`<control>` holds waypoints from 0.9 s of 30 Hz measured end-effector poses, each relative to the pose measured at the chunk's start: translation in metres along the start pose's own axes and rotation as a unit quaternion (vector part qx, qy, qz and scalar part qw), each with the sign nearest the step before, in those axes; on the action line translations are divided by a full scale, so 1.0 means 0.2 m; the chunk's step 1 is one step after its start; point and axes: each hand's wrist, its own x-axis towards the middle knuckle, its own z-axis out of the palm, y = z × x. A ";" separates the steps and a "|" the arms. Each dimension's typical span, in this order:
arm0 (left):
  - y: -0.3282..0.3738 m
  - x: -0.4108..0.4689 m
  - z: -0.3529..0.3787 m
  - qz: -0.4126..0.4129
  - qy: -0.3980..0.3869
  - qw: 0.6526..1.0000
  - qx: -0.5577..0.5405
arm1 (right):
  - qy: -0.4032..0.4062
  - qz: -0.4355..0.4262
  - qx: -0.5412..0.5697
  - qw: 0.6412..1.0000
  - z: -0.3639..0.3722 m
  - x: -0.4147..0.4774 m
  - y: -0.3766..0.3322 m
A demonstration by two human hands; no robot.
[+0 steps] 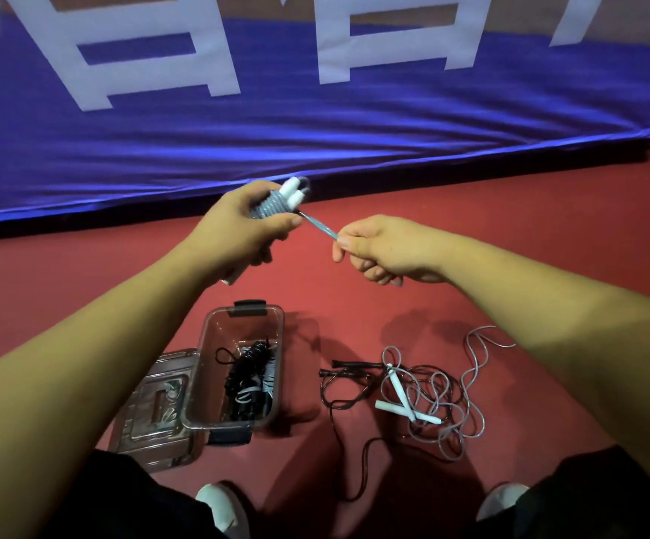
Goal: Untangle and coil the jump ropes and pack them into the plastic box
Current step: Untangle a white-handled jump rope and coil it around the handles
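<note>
Our left grip is clamped around the grey jump rope, which is coiled round its white handles. The bundle's long axis runs from 7 to 1 o'clock, with the handle tips pointing to 1. Its free strand stretches toward 4 o'clock, pinched in our right grip. At 6 o'clock the open plastic box sits on the red floor holding coiled ropes, with a tangled pile at its 3 o'clock. A blue banner spans 12 o'clock

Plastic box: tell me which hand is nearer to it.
Left. The left hand, gripping the coiled rope, is raised above the plastic box; the right hand, pinching the rope's tail, is off to its right.
</note>
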 end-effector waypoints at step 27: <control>0.08 -0.17 0.12 -0.004 -0.218 0.976 -0.015 | 0.138 -0.055 -0.107 0.983 -0.03 -0.06 -0.18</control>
